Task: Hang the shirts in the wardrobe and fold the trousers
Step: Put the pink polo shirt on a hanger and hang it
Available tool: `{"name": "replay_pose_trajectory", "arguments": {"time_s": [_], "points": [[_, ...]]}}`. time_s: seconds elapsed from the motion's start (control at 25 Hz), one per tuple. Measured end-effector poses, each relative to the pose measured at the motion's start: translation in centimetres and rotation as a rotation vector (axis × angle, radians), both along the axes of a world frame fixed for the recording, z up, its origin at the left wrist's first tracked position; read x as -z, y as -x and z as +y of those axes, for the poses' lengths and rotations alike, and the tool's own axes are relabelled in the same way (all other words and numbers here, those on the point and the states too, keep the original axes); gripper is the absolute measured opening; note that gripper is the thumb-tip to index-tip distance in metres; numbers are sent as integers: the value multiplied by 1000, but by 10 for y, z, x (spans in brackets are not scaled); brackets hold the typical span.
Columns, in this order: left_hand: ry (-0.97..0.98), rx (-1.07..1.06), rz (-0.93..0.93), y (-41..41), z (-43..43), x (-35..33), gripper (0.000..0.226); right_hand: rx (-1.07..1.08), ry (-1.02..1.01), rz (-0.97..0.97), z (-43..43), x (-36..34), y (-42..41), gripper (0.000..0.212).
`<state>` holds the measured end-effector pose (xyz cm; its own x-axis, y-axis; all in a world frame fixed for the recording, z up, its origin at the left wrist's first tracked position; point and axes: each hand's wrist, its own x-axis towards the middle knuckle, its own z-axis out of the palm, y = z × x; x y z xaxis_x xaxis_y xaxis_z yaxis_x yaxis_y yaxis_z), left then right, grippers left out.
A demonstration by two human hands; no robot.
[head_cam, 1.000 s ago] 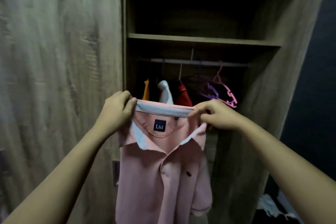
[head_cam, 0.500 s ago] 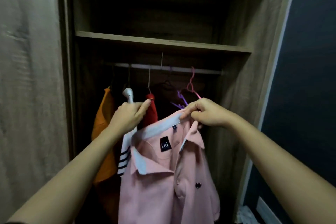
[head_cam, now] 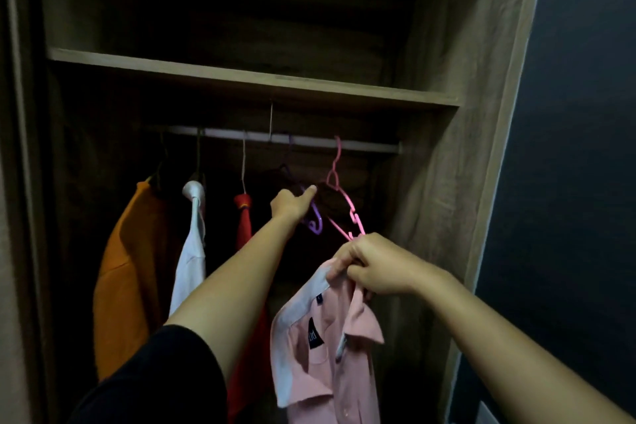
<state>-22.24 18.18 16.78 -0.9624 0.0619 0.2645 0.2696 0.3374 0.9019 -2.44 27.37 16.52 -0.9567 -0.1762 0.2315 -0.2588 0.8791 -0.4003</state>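
- Fingers [head_cam: 339, 265] of the right hand [head_cam: 378, 272] pinch the pink shirt [head_cam: 330, 372] by its collar, so it dangles at the open wardrobe [head_cam: 447, 182], below the rail [head_cam: 364, 145].
- Left hand [head_cam: 289, 206] stretches to a purple hanger [head_cam: 315, 220], seemingly to fetch it for that shirt; whether its fingers have closed cannot be told.
- Orange shirt [head_cam: 127, 272], white shirt [head_cam: 191, 251] and red shirt [head_cam: 242, 217] hang alongside.

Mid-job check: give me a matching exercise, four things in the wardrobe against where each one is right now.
1 orange shirt
2 white shirt
3 pink shirt
4 purple hanger

A gripped by the right hand
B leftmost on the rail
C empty, by the left hand
D between the orange shirt and the red shirt

Pairs: 1-B, 2-D, 3-A, 4-C.
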Motion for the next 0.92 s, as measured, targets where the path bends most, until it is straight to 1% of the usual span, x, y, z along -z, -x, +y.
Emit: {"name": "replay_pose_trajectory", "arguments": {"time_s": [0.12, 0.2, 0.28, 0.4, 0.48, 0.56, 0.6, 0.64, 0.72, 0.8, 0.88, 0.92], "points": [[-102, -11, 36, 9, 16, -6, 31, 0, -8, 25, 17, 3, 5, 45], [-144, -32, 34, 17, 16, -11, 31, -6, -52, 37, 21, 6, 9, 45], [-166, -7, 40, 22, 13, -15, 35, -8, -106, 55, 22, 10, 15, 45], [-245, 45, 70, 27, 2, -8, 40, -3, -126, 67, 16, 12, 20, 46], [-281, 98, 115, 13, -10, 0, 30, 11, -141, 53, 12, 12, 22, 47], [-327, 178, 109, -11, -25, 7, 14, 23, -147, 42, 9, 12, 21, 46], [-362, 231, 72, -22, -33, 13, 12, 31, -141, 39, 7, 13, 19, 46], [-389, 272, 24, -37, -44, 20, 17, 41, -130, 35, 5, 16, 17, 46], [-361, 273, -56, -59, -70, 43, 24, 60, -127, 27, -1, 23, 12, 46], [-252, 195, -47, -76, -101, 72, 26, 70, -156, 37, -7, 30, 10, 47], [-138, 161, 51, -93, -137, 89, 24, 88, -186, 43, -15, 36, 10, 48], [-84, 170, 136, -102, -155, 92, 22, 100, -209, 40, -21, 38, 10, 48]]}}
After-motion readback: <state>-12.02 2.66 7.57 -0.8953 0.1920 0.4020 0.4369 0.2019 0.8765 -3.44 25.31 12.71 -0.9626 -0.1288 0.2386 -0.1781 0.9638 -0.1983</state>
